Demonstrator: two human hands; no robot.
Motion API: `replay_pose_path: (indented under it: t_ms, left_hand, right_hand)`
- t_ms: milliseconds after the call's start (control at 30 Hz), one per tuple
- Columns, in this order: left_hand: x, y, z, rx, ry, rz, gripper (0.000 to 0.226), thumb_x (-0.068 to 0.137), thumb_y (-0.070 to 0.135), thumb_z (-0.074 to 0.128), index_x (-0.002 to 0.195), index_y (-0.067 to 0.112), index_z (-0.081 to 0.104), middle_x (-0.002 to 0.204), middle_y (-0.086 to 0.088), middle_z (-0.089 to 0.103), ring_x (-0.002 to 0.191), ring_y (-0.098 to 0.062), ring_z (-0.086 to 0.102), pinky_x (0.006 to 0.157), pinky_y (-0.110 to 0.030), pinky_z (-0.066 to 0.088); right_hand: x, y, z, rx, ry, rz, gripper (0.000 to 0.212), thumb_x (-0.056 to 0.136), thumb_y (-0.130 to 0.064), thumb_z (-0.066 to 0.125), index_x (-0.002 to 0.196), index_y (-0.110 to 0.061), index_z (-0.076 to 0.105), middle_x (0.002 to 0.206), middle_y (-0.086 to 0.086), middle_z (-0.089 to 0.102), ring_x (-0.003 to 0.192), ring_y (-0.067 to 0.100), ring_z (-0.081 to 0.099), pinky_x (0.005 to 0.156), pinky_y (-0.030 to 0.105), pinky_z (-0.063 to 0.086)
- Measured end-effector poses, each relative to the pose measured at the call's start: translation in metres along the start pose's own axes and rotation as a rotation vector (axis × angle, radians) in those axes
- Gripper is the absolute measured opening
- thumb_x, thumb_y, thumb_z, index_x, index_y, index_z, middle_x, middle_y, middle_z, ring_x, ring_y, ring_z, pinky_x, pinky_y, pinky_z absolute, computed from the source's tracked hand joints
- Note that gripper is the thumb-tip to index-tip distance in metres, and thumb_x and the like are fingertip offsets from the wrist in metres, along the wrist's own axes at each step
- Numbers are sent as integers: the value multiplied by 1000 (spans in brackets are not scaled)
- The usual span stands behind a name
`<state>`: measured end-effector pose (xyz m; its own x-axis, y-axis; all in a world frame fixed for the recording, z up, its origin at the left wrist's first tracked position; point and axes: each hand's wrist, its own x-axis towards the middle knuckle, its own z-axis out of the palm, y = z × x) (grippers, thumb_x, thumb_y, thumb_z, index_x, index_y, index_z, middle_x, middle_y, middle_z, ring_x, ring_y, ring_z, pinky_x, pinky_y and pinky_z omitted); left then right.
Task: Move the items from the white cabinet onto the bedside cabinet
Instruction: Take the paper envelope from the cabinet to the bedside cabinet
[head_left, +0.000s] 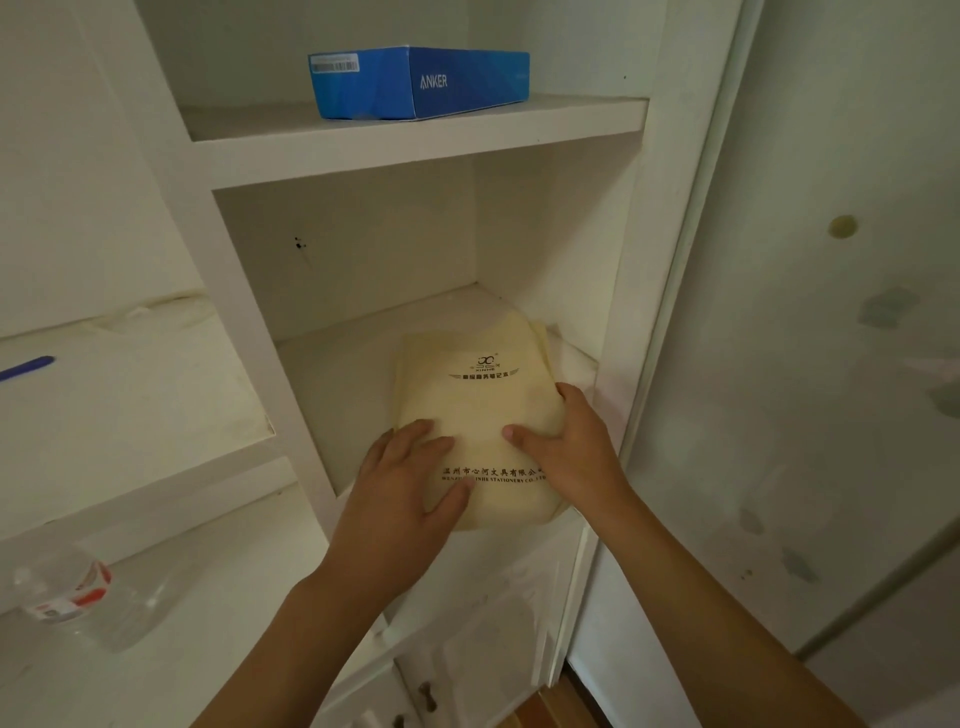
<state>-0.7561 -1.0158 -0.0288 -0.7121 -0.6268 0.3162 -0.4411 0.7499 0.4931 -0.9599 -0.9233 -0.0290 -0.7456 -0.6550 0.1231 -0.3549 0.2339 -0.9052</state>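
We see the white cabinet (415, 156) from the front, and we take its lower open compartment as our landmark. On the floor of that compartment, toward its right wall and overhanging its front edge, lies a cream notebook package (488, 395) printed with a dark logo and lines of Chinese and English lettering. Our left hand (410, 483) lies flat on the near left part of the package, fingers spread over the top face and thumb angled across the printed line. Our right hand (566, 441) takes the near right edge, thumb on top and fingers curled around the side; we cannot tell whether the package has left the shelf. Both hands thus hold the package between them. On the shelf directly above the compartment sits a blue Anker box (421, 83), lying flat, well apart from the hands. In the bay to the left of the compartment we note a blue pen (28, 368) on a pale surface. Lower left of the compartment, on a white ledge, lies a clear plastic bottle (78, 597) with a red and white label. Below the compartment, cabinet doors with small dark handles (427, 693) show.
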Motion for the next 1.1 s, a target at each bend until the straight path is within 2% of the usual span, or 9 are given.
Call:
replay_pose_path:
  t_ms: [133, 300, 467, 700, 800, 867, 933, 1033, 1100]
  left_hand:
    - [-3, -1, -3, 10, -6, 1, 72, 87, 72, 38, 142, 29, 58, 154, 12, 41, 142, -14, 36, 118, -33, 34]
    - [0, -3, -1, 140, 12, -5, 72, 89, 70, 37, 144, 26, 55, 157, 1, 38, 140, -25, 39, 117, -44, 38]
    - [1, 1, 3, 195, 25, 12, 70, 90, 68, 37, 142, 26, 57, 154, 2, 46, 136, -26, 41, 115, -43, 39]
    - [-3, 0, 2, 163, 57, 14, 68, 88, 69, 44, 140, 28, 60, 151, 7, 47, 131, -22, 39, 108, -41, 45]
    - [-2, -1, 2, 143, 54, 20, 67, 89, 70, 43, 139, 30, 60, 151, 9, 46, 130, -21, 39, 109, -41, 44]
    - [-3, -2, 2, 140, 54, 23, 67, 89, 70, 42, 139, 31, 60, 151, 11, 45, 131, -21, 39, 109, -41, 44]
    - [-3, -3, 1, 139, 50, 21, 67, 89, 71, 41, 140, 31, 59, 151, 11, 45, 131, -20, 39, 110, -41, 44]
    - [0, -4, 1, 139, 63, 25, 66, 89, 71, 43, 139, 31, 61, 150, 10, 47, 130, -21, 40, 109, -44, 45]
    - [1, -5, 1, 134, 64, 21, 65, 89, 70, 44, 138, 32, 62, 149, 11, 48, 129, -21, 41, 109, -44, 45]
  right_hand:
    - [0, 4, -3, -1, -16, 43, 80, 70, -49, 90, 134, -24, 50, 122, -9, 63, 110, 15, 65, 94, 45, 57]
    - [3, 8, 0, -38, -101, 144, 95, 53, -84, 75, 126, -27, 52, 119, -10, 65, 109, 17, 65, 95, 47, 56]
    - [12, 11, 0, -96, -116, 116, 96, 50, -95, 68, 121, -32, 60, 112, -12, 69, 102, 14, 68, 89, 45, 58]
    - [8, 4, -1, -110, -45, 40, 82, 62, -76, 76, 122, -27, 49, 113, -10, 64, 102, 18, 64, 87, 46, 57]
    - [6, 1, -1, -49, -43, -56, 89, 75, -52, 86, 145, -33, 35, 120, -14, 59, 105, 11, 60, 88, 33, 52]
    - [6, 2, -3, 2, -68, -110, 95, 77, -42, 88, 152, -40, 31, 123, -25, 57, 107, -4, 57, 89, 23, 48]
    - [7, 3, -4, 36, -93, -119, 91, 76, -38, 90, 150, -44, 37, 121, -31, 57, 110, -13, 55, 88, 17, 47]
    - [14, 2, -6, 44, -115, -97, 80, 74, -38, 91, 142, -39, 49, 118, -24, 65, 110, -4, 61, 96, 29, 53]
    - [16, 1, -5, 56, -115, -81, 77, 73, -37, 92, 139, -35, 54, 118, -22, 66, 111, 3, 64, 96, 30, 53]
